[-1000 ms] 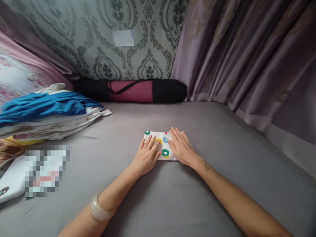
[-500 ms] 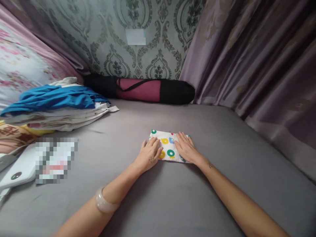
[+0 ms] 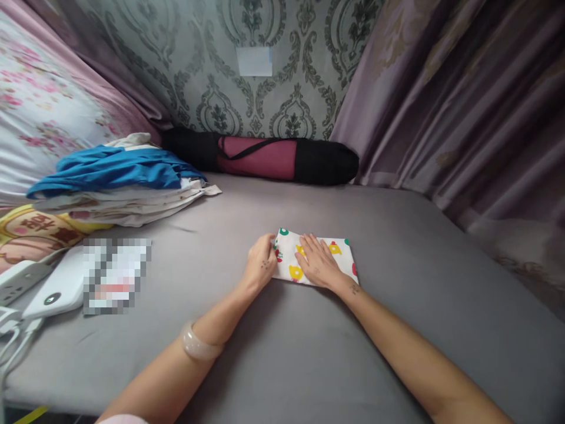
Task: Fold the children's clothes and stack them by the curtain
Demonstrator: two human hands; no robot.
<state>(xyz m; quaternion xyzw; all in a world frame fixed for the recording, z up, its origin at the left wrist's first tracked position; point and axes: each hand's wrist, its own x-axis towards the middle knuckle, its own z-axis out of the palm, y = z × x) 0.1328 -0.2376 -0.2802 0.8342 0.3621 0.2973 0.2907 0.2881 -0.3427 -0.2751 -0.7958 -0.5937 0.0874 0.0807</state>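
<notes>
A folded cloth (image 3: pixel 289 259) is lying long side left-to-right, the right hand (image 3: pixel 320 262) resting flat atop, the left hand (image 3: pixel 260 266) cupping its left end, grip unclear

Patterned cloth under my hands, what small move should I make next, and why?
I'd probably use the left hand to ease the left edge of the patterned cloth gently outward. That hand is curled at that edge, while the right hand lies flat on top, so it could likely hold the rest steady.
</notes>
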